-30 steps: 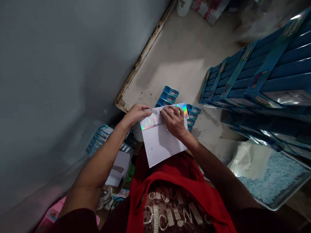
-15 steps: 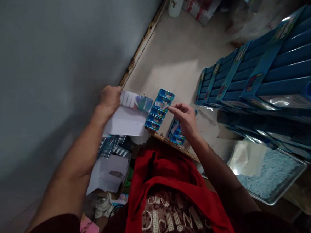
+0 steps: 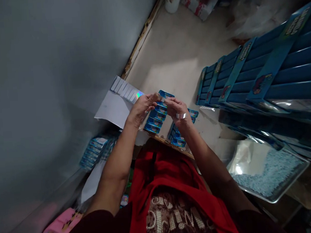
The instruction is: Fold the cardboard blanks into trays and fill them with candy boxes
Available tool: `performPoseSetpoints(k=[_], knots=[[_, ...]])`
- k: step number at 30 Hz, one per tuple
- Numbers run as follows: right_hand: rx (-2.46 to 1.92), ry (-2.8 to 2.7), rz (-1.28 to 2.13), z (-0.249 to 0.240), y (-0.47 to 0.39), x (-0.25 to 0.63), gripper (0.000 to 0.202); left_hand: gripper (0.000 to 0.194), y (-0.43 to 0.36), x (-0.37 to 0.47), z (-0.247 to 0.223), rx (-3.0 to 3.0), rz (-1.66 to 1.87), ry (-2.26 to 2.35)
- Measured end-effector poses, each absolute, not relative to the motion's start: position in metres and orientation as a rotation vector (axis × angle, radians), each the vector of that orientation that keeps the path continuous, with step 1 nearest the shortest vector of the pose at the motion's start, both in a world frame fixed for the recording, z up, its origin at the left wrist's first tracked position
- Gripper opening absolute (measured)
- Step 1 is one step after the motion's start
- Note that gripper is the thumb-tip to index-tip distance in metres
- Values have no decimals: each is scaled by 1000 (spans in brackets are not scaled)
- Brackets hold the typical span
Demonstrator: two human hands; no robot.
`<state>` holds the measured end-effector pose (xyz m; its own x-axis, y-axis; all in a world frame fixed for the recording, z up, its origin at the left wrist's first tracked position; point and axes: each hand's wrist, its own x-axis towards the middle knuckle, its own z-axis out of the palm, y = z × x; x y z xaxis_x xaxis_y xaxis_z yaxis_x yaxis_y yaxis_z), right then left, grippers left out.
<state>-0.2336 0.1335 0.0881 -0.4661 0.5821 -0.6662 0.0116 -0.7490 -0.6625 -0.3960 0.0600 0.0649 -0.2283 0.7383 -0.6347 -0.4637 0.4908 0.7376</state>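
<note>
Both hands meet over a row of small blue packs (image 3: 155, 121) at the table's near edge. Between the fingertips is a small clear strip (image 3: 162, 99); my left hand (image 3: 143, 108) pinches its left end, and my right hand (image 3: 177, 109) pinches the other. Another shiny strip (image 3: 181, 116) lies across the back of my right hand. Under and beside that hand is a second group of blue packs (image 3: 177, 139), partly hidden. A white sheet with pale labels (image 3: 125, 90) rests left of my left hand, its lower part hanging past the table edge.
Tall stacks of long blue boxes (image 3: 280, 68) stand on the right. Below them is a metal tray (image 3: 283, 196) with pale blue bits and a clear bag. A wall (image 3: 48, 67) borders the left side, and a white cylinder (image 3: 173, 0) stands at the back.
My left hand has let go of the sheet and moved right to meet my right hand at the strip. The sheet now lies further left. A strip now shows on the back of my right hand.
</note>
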Motion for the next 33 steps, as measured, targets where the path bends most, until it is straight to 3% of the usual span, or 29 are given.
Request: performPoseSetpoints(k=[6, 13, 21, 27, 29, 31, 33], knots=[[-1657, -1073, 1687, 53, 132, -244, 46, 36, 82, -389, 53, 156, 1243, 1719], [-1851, -1616, 1172, 28, 141, -251, 27, 19, 98, -389, 32, 348, 1132, 1999], [-1950, -1752, 1102, 29, 149, -257, 21, 20, 101, -394, 13, 235, 1138, 1871], [-2013, -1718, 1040, 27, 157, -245, 37, 36, 101, -385, -15, -43, 1053, 1912], [-1973, -1623, 1120, 32, 153, -239, 42, 38, 90, -379, -6, 91, 1143, 2109], [-1892, -1477, 1243, 41, 147, -237, 49, 27, 71, -373, 13, 307, 1248, 2218], [-1795, -1392, 1339, 51, 140, -240, 58, 26, 50, -367, 38, 370, 1287, 2105]])
